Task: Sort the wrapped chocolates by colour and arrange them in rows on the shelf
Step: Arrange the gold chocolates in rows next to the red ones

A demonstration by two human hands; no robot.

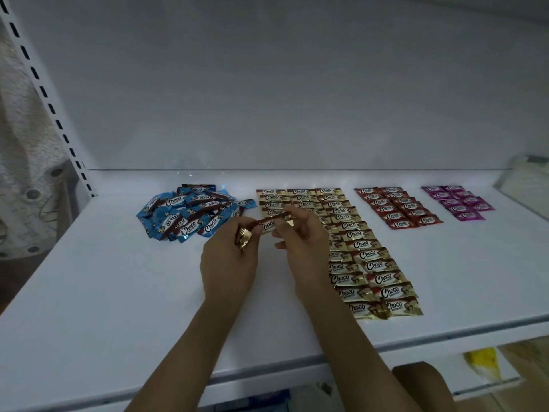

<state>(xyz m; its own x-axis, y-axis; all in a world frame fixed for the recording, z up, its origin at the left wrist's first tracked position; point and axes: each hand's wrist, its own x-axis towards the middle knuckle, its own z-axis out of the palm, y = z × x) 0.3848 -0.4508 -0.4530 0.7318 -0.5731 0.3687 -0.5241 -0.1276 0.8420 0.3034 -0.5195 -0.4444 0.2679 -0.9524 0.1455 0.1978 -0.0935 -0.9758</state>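
Both hands meet above the white shelf (118, 292). My left hand (228, 257) grips a small stack of gold-wrapped chocolates (244, 237). My right hand (303, 242) pinches one end of a single gold chocolate (269, 224) that spans between the two hands. A loose heap of blue chocolates (190, 212) lies behind, to the left. Gold chocolates (356, 251) lie in rows just right of my hands, partly hidden by the right hand. Further right are red rows (398, 208) and purple rows (459, 202).
A slotted white upright (44, 93) borders the shelf at the left, with patterned fabric (23, 173) beyond it. A pale object (528, 182) sits at the far right edge. Below the shelf's front lip a yellow item (482, 364) shows.
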